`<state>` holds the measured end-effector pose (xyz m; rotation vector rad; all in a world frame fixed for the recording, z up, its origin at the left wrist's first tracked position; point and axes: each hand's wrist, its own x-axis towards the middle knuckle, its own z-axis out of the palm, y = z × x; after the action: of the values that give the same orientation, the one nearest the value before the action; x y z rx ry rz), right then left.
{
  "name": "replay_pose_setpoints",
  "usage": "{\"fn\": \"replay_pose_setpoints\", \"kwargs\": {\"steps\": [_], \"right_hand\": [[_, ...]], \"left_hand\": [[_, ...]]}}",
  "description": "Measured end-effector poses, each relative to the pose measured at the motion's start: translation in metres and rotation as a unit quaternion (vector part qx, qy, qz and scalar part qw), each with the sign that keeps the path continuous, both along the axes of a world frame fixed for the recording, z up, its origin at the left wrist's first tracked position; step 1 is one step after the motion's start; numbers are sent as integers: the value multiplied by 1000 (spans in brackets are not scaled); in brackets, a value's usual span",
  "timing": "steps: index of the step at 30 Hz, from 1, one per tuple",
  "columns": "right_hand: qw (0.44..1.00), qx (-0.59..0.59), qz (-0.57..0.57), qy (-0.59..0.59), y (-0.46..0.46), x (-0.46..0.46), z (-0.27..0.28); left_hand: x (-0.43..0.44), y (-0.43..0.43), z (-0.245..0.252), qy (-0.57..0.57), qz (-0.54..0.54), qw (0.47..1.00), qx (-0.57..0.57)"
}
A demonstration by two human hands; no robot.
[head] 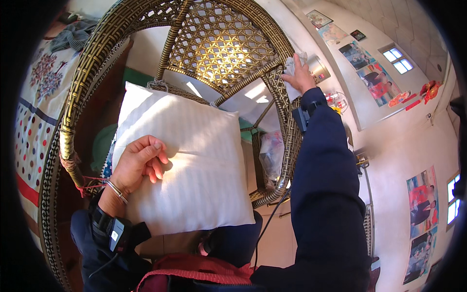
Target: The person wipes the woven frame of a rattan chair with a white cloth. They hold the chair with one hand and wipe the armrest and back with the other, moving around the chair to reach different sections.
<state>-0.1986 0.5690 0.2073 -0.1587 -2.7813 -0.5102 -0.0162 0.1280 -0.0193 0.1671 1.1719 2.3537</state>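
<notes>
My right hand (303,75) reaches out to the right side of a woven wicker chair (292,98) and presses a white cloth or tissue (290,87) against its arm. My left hand (140,160) hovers over or rests lightly on a white striped cushion (193,189), its fingers loosely curled and holding nothing. The cushion lies on the chair's seat, in front of the openwork wicker backrest (222,47). Sunlight falls in patches on both cushion and backrest. Whether the left fingers touch the fabric is hard to tell.
Left of the chair is a bed with a patterned cover (34,142) and a crumpled striped cloth (74,34). A metal canister (319,69) stands just beyond my right hand. Under the right armrest sits a plastic bag (271,155). A black cable (270,222) hangs beside my right sleeve.
</notes>
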Motion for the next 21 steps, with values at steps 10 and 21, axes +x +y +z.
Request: {"fn": "replay_pose_setpoints", "kwargs": {"steps": [10, 21], "right_hand": [[992, -29, -68, 100, 0, 61, -35], [982, -18, -179, 49, -57, 181, -85]], "left_hand": [[0, -1, -4, 25, -6, 1000, 17], [7, -1, -8, 59, 18, 998, 31]]}}
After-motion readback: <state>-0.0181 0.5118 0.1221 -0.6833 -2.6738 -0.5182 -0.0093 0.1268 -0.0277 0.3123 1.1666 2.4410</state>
